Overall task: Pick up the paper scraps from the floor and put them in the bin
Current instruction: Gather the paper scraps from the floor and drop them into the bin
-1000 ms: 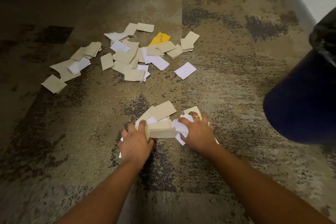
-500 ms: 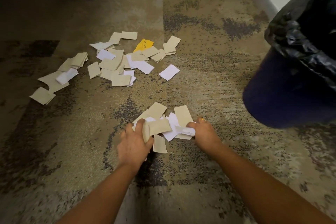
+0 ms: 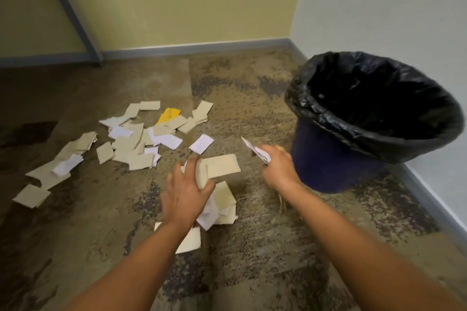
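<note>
Mottled brown carpet (image 3: 252, 247) met a yellow wall (image 3: 177, 2) at 12 o'clock and a pale wall (image 3: 391, 7) at 2 o'clock, far more wall than showed half a second before, when the view looked lower. The dark blue bin (image 3: 326, 161) with its black liner (image 3: 374, 134) stood at 2 o'clock, its whole rim now in sight instead of cut off.

Both hands had lifted off the carpet. The left hand (image 3: 185, 192) gripped a bundle of tan scraps (image 3: 221, 165), fingers curled round them. The right hand (image 3: 276, 166) had swung toward the bin's side and pinched a few white scraps (image 3: 255, 150).

Loose scraps (image 3: 225, 202) lay at 6 o'clock under the left hand, blurred. The scattered paper scraps (image 3: 131, 144) stayed at 10 o'clock, with a yellow scrap (image 3: 168, 115) at their far edge and a lone white scrap (image 3: 201, 143) toward the hands.
</note>
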{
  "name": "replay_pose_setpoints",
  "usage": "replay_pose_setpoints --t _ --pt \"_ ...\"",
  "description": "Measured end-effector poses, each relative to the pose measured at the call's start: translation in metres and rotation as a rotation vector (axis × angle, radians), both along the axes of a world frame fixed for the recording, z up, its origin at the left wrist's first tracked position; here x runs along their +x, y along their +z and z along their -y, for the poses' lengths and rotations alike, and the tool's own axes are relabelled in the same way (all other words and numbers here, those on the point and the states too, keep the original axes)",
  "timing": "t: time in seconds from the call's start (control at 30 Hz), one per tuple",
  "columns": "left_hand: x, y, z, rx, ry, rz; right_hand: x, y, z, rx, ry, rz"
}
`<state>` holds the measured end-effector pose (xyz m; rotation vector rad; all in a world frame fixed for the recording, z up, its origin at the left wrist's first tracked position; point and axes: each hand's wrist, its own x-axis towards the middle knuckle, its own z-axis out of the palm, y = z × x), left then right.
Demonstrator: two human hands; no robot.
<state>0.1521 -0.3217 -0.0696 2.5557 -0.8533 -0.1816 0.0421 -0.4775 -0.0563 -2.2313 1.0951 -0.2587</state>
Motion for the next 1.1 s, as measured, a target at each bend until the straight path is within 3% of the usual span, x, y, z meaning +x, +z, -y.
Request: replay_pose_setpoints --t 0.33,0.6,0.67,0.73,0.83,0.93,1.1 --pt "-0.013 0.114 0.099 -0.286 -0.126 0.092 -0.007 0.153 0.048 -0.125 -0.215 0.494" --pt "-0.062 0.171 0.188 -0.447 -0.326 0.073 -0.081 0.183 0.122 -0.307 -0.538 0.688" --pt "-0.082 0.176 0.208 -0.495 -0.361 0.005 -0.098 0.17 0.135 -0.276 -0.604 0.641" --pt "-0.099 0.175 0.226 -0.521 -0.361 -0.186 -0.109 0.153 0.142 -0.188 -0.595 0.513" --pt "-0.115 0.162 0.241 -0.429 -0.396 -0.354 -0.117 0.134 0.145 -0.091 -0.563 0.42" --pt "-0.116 0.148 0.242 -0.377 -0.406 -0.358 -0.122 0.122 0.148 -0.108 -0.519 0.318" --pt "-0.112 0.13 0.233 -0.409 -0.463 -0.185 -0.126 0.111 0.145 -0.184 -0.482 0.221"
